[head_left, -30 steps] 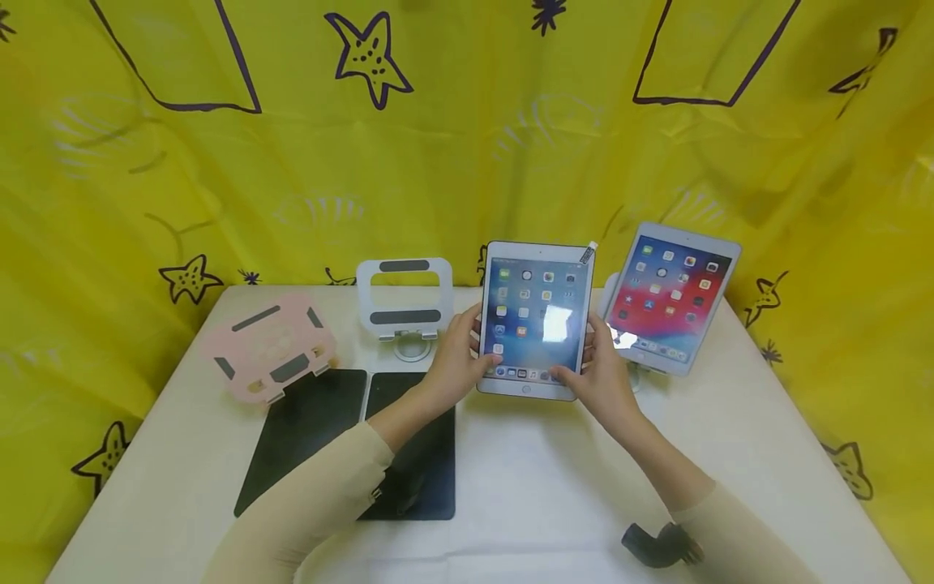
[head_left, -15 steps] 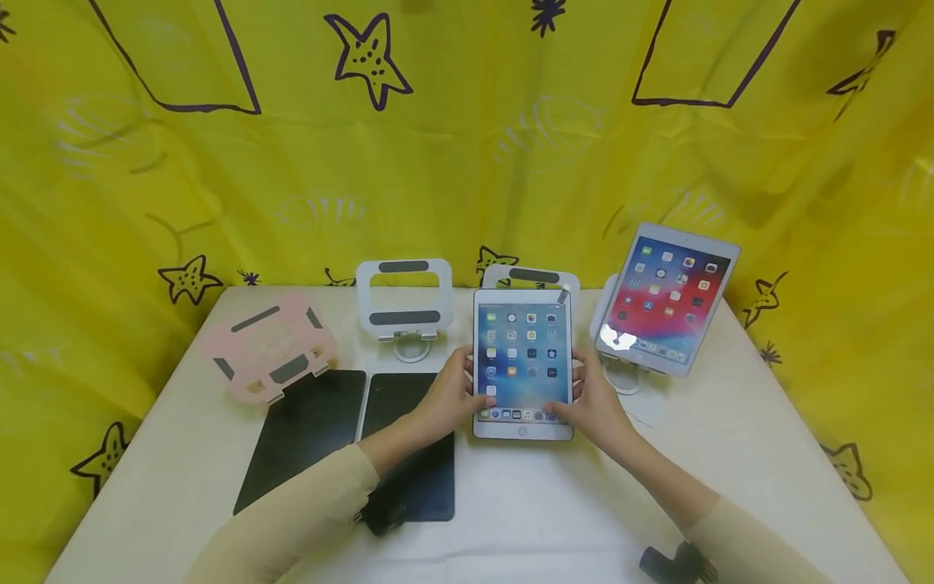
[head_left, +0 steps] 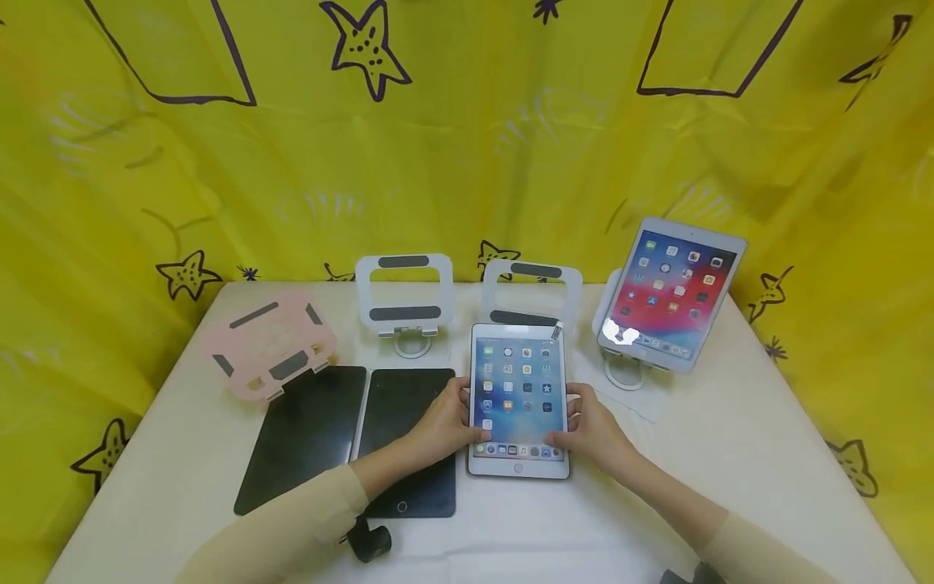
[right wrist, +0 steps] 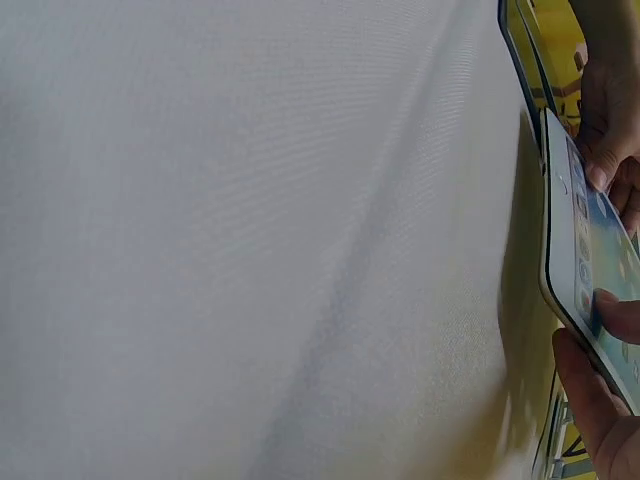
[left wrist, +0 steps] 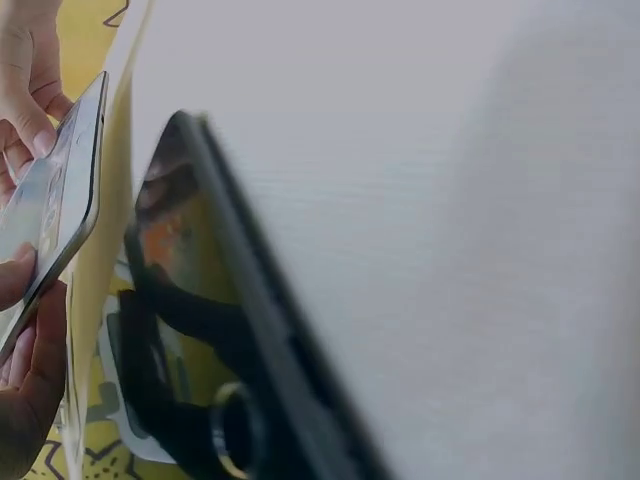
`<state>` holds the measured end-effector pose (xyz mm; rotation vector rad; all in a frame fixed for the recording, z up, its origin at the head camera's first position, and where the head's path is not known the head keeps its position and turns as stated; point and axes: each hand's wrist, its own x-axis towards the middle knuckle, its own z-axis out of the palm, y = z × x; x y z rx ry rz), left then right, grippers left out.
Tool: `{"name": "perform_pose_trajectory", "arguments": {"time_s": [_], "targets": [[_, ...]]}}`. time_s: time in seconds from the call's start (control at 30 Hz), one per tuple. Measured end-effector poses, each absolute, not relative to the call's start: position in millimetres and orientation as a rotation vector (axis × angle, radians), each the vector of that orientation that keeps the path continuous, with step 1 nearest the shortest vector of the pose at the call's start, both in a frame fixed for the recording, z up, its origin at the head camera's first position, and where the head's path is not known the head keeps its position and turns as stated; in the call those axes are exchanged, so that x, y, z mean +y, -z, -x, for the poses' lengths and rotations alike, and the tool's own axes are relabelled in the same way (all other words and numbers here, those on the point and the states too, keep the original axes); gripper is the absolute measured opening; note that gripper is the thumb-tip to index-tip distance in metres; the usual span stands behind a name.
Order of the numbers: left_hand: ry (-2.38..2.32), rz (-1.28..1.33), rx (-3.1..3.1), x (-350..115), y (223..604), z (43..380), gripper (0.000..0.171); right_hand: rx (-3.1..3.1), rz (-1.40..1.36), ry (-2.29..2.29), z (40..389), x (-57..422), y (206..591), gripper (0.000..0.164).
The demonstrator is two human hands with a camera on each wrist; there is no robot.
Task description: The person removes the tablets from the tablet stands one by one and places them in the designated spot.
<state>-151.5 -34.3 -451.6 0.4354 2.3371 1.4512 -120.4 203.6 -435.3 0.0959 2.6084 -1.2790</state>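
Both hands hold a white tablet [head_left: 518, 405] with a lit blue home screen, just in front of a white stand [head_left: 572, 300]. My left hand [head_left: 441, 426] grips its left edge, thumb on the screen and fingers behind. At the right edge, my right hand [head_left: 594, 430] grips it the same way. A small dark-and-white tab sticks up at the tablet's top right corner. In the right wrist view the tablet [right wrist: 565, 220] is tilted, its lower edge close over the white tablecloth. The left wrist view shows the tablet [left wrist: 65, 190] from its side.
Two dark tablets [head_left: 302, 438] lie side by side left of the held one. Behind them are a pink stand [head_left: 273, 345] and another white stand [head_left: 404, 316]. A second lit tablet [head_left: 671, 296] leans on a stand at the right. A yellow curtain [head_left: 467, 162] hangs behind the table.
Both hands have brought the white tablet down and toward the person, uncovering the white stand behind it. The other tablets and stands stay in place.
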Motion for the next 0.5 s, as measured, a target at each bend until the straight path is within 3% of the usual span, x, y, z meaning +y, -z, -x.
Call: {"name": "perform_pose_trajectory", "arguments": {"time_s": [0.5], "targets": [[-1.314,-0.382,2.326,-45,463,139,0.083,2.540,-0.030,1.125,108,199,440,0.077]]}}
